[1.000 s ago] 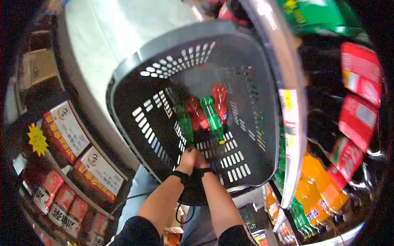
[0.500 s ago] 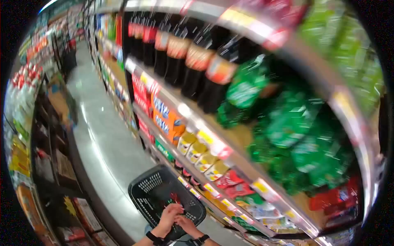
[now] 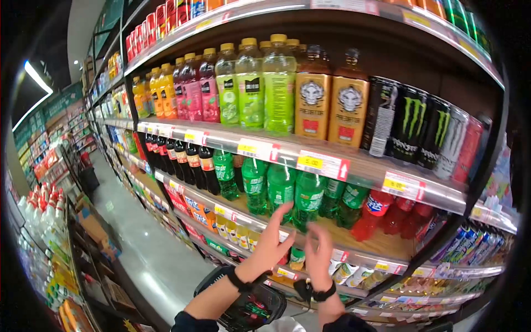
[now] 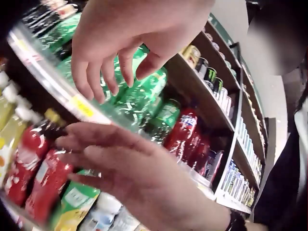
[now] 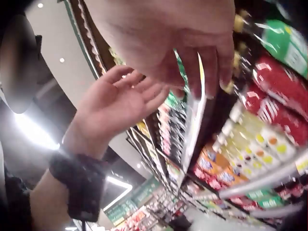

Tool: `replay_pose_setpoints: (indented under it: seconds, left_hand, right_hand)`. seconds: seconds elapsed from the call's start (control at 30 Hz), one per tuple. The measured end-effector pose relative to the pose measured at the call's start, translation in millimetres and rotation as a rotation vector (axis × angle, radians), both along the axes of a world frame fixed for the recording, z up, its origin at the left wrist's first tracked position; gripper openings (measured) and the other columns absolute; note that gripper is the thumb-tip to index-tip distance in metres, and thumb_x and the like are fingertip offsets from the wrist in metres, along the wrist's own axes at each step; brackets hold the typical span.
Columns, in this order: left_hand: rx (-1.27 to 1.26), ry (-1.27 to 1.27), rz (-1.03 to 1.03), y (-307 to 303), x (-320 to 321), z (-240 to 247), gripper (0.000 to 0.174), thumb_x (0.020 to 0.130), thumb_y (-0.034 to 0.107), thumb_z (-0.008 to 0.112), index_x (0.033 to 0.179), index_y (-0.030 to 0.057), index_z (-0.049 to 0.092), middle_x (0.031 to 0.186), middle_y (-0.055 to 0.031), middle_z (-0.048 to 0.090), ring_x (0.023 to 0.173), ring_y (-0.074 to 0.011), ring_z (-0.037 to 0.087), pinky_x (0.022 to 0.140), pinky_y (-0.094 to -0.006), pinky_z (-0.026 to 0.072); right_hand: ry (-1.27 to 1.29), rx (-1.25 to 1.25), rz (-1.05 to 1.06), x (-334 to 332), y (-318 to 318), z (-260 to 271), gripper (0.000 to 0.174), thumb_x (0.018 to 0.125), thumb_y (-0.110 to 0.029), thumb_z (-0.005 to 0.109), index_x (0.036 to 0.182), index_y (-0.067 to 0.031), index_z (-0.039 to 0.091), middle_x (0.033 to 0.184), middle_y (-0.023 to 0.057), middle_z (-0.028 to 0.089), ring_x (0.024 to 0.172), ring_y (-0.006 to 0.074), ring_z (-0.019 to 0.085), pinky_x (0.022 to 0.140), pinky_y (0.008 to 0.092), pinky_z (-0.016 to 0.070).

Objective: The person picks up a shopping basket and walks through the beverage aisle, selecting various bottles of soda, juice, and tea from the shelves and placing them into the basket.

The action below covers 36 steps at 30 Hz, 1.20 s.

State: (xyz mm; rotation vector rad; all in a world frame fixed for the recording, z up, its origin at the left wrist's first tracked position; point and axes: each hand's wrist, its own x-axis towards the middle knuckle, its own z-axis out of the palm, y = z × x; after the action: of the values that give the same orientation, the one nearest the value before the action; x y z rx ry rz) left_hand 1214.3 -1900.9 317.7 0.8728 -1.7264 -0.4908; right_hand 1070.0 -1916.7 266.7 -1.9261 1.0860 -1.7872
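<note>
In the head view my left hand (image 3: 266, 249) is raised before a shelf, fingers extended and nothing held. Beside it my right hand (image 3: 319, 257) is up as well, its fingers loosely bent and empty. Green soda bottles (image 3: 308, 199) stand in a row just beyond the fingertips. To their right, red soda bottles (image 3: 376, 210) lean on the same shelf. The left wrist view has the left hand (image 4: 134, 38) above the right one, with green bottles behind. Below the wrists is a black shopping basket (image 3: 271, 307) with several bottles inside.
Price tags line the shelf edge (image 3: 326, 166). Above it stand green juice bottles (image 3: 279, 94), gold bottles (image 3: 313, 105) and black cans (image 3: 409, 124). A grey aisle floor (image 3: 144, 232) runs along the left, past another shelf unit (image 3: 83, 249).
The head view has swung up from the basket to the shelf. My hands, together over the basket before, have come up and apart towards the green bottles.
</note>
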Motion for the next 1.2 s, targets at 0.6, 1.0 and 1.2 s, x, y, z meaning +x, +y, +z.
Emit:
replay_pose_setpoints:
  seconds: [0.6, 1.0, 1.2]
  left_hand:
    - [-0.178, -0.123, 0.192, -94, -50, 48, 0.053, 0.083, 0.008, 0.056, 0.128, -0.0053, 0.033, 0.123, -0.026, 0.044, 0.116, -0.0418, 0.042, 0.098, -0.0434, 0.0333]
    - [0.061, -0.213, -0.137, -67, -67, 49, 0.07, 0.077, 0.02, 0.068, 0.134, 0.0014, 0.032, 0.12, -0.0185, 0.045, 0.085, -0.0248, 0.057, 0.069, -0.0319, 0.0489]
    - [-0.082, -0.263, -0.122, -54, -83, 38, 0.076, 0.066, 0.022, 0.071, 0.132, 0.0053, 0.037, 0.124, -0.0231, 0.046, 0.116, -0.0396, 0.044, 0.098, -0.0434, 0.0375]
  right_hand:
    - [0.18, -0.23, -0.249, 3, -94, 80, 0.051, 0.075, 0.001, 0.05, 0.126, 0.0035, 0.043, 0.123, 0.0284, 0.049, 0.113, 0.046, 0.044, 0.098, 0.0487, 0.0349]
    - [-0.081, 0.118, -0.299, -33, -33, 65, 0.078, 0.07, -0.014, 0.075, 0.133, -0.001, 0.032, 0.113, 0.0242, 0.057, 0.103, 0.037, 0.058, 0.083, 0.0385, 0.0476]
    - [-0.217, -0.038, -0.168, -53, -31, 34, 0.059, 0.074, -0.007, 0.066, 0.125, -0.0008, 0.038, 0.114, 0.0119, 0.056, 0.102, 0.021, 0.055, 0.089, 0.0327, 0.043]
